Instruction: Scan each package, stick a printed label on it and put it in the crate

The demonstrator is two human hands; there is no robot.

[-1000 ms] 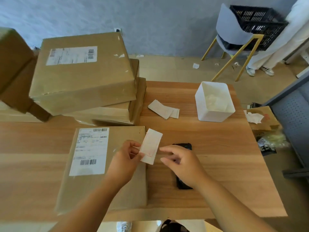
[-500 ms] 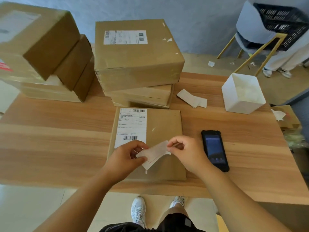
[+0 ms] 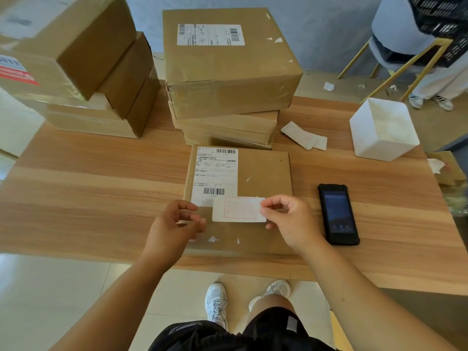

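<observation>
Right hand (image 3: 288,221) pinches label (image 3: 239,209) — long axis left-right — over package (image 3: 263,173).

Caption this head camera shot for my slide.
Right hand pinches a printed label over a flat package, left hand alongside.

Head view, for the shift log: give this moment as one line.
step: labelling | right hand: pinches label over flat package | left hand: holds white scrap | handheld scanner: lying on table

Open tabletop (image 3: 96,188) left of the flat package (image 3: 264,171), but the box stack (image 3: 228,79) walls off the back and a black handheld (image 3: 338,214) sits just right.
</observation>
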